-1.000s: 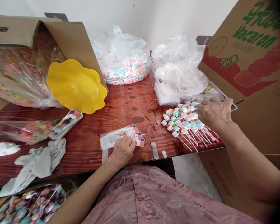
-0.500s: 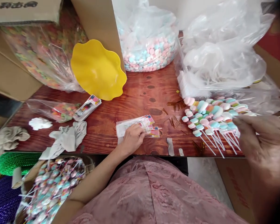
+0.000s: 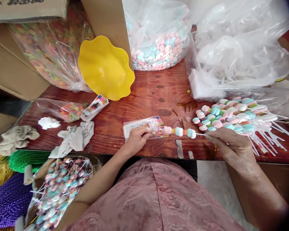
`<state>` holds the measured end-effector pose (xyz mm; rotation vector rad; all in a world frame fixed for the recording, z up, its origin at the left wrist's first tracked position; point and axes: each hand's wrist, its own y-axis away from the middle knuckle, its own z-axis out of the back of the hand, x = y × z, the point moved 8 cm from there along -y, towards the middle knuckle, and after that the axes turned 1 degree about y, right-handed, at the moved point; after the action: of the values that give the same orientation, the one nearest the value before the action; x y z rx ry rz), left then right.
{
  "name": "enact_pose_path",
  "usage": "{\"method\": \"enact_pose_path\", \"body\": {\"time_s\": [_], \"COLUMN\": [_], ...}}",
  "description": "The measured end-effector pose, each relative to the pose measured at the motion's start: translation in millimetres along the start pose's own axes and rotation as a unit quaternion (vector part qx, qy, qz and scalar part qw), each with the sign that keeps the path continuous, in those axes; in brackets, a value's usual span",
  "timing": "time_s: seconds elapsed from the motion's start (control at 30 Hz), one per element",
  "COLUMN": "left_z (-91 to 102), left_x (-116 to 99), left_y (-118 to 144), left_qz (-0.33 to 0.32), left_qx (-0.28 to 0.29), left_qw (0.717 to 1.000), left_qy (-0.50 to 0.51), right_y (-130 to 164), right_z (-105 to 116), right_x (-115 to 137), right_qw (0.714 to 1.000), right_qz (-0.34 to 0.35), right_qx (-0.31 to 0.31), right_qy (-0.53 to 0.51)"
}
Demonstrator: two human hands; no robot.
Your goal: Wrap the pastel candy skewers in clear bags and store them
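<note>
My right hand (image 3: 231, 146) pinches the white stick of a marshmallow skewer (image 3: 179, 132), which lies level and points left. Its pink tip meets the mouth of a printed clear plastic bag held in my left hand (image 3: 137, 139), fingers closed on the bag's edge. How far the tip sits inside I cannot tell. Under that hand lies a small stack of printed plastic bags (image 3: 144, 123) on the table. Beyond my right hand is a pile of marshmallow skewers (image 3: 231, 117), their sticks toward the right and front.
Gold twist ties (image 3: 187, 105) lie mid-table. At the back stand a yellow scalloped bowl (image 3: 107, 69), a big bag of marshmallows (image 3: 161, 48) and a plastic-covered tray (image 3: 240, 64). Cloth gloves (image 3: 74, 138) rest at left. Below is a box of wrapped skewers (image 3: 60, 189).
My right hand has come left from the pile with one skewer and brought its tip to the bag. My left hand remains at the bag stack. The view has shifted slightly.
</note>
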<state>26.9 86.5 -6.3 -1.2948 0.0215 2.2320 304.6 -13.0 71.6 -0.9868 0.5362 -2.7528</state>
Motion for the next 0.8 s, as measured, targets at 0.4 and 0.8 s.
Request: {"method": "enact_pose_path", "body": {"time_s": [0.4, 0.8], "left_z": [-4.4, -14.9], "left_x": [-1, -19], "left_y": [2, 7], "left_qz": [-0.054, -0.151], "left_qx": [0.028, 0.063], "left_qw": [0.998, 0.986], "left_qy": [0.002, -0.034], "right_y": [6, 17], "right_z": [-8, -34], "right_x": [31, 66], "right_qw": [0.979, 0.935], "right_qz": [0.158, 0.282], "right_qx": [0.016, 0.009], "right_qy": [0.127, 0.213]}}
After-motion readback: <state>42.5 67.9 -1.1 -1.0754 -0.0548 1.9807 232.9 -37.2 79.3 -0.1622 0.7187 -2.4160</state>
